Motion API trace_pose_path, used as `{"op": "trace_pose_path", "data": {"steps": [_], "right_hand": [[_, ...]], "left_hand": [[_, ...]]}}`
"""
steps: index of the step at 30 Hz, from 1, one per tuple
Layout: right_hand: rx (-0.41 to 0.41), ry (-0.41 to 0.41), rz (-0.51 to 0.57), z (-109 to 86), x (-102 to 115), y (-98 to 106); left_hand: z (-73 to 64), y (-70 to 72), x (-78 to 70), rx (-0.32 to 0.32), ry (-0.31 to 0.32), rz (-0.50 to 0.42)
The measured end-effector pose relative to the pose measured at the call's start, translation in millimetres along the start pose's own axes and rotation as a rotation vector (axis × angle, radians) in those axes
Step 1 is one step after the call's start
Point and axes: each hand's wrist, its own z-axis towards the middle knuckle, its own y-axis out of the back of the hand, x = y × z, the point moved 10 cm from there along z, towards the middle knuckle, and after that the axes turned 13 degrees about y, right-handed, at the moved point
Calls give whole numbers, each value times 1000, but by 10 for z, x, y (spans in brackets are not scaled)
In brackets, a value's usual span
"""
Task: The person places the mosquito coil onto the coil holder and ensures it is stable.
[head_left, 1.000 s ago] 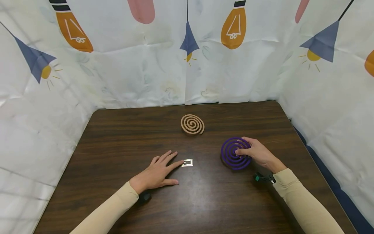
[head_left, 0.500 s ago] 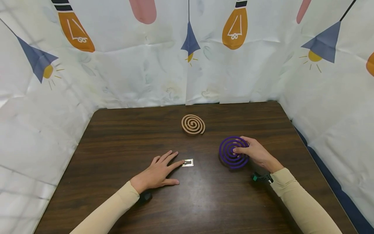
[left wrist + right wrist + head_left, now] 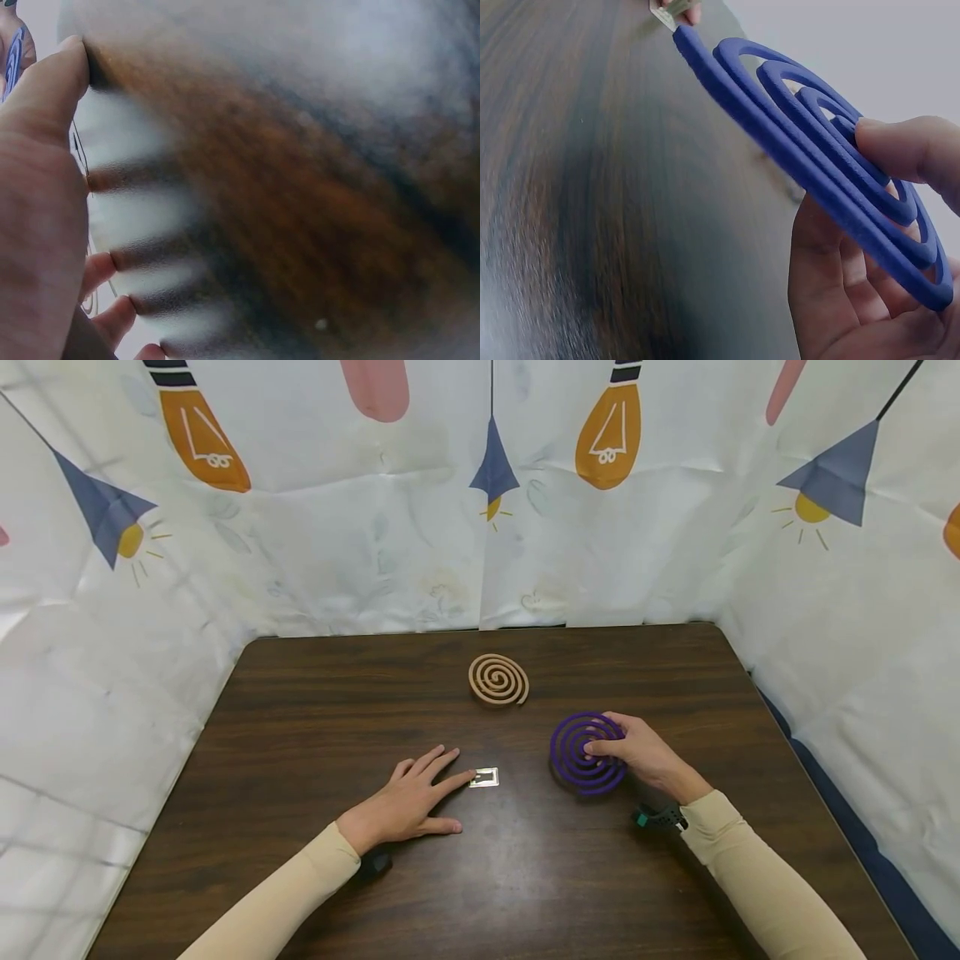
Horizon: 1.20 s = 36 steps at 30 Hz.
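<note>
Maybe the purple coil (image 3: 817, 176) could slip or snap, because its rings look thin and the right hand (image 3: 652, 760) pinches only part of it. It looks lifted and tilted over the tabletop (image 3: 322, 710), with the thumb on its middle and other fingers behind. The left hand (image 3: 401, 802) has its fingers spread, gripping nothing; one touches the small silver plate (image 3: 486, 784), which a bump could slide. Farther off lies the tan coil (image 3: 495, 679).

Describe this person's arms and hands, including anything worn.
The sleeves are long and cream, ending at the wrists. The left hand and right hand wear no gloves. A black strap with a green patch shows under the right wrist; a dark object under the left is unclear.
</note>
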Motion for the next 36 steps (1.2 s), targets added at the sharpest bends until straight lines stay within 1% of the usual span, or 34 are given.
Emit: {"op": "trace_pose_path", "data": {"steps": [5,13,25,36], "right_hand": [[16,-5,16,38,-18,-98],[10,-24,-11,100,-10,-233],[89,13,19,197,55,-547],[142,-5,36,288,45,-811]], "left_hand": [[1,-4,6,2,1,-3],[-5,6,6,-3,-6,-1],[-18,41,-17,7,-10,-12],[-29,44,-21,10,-7,0]]}}
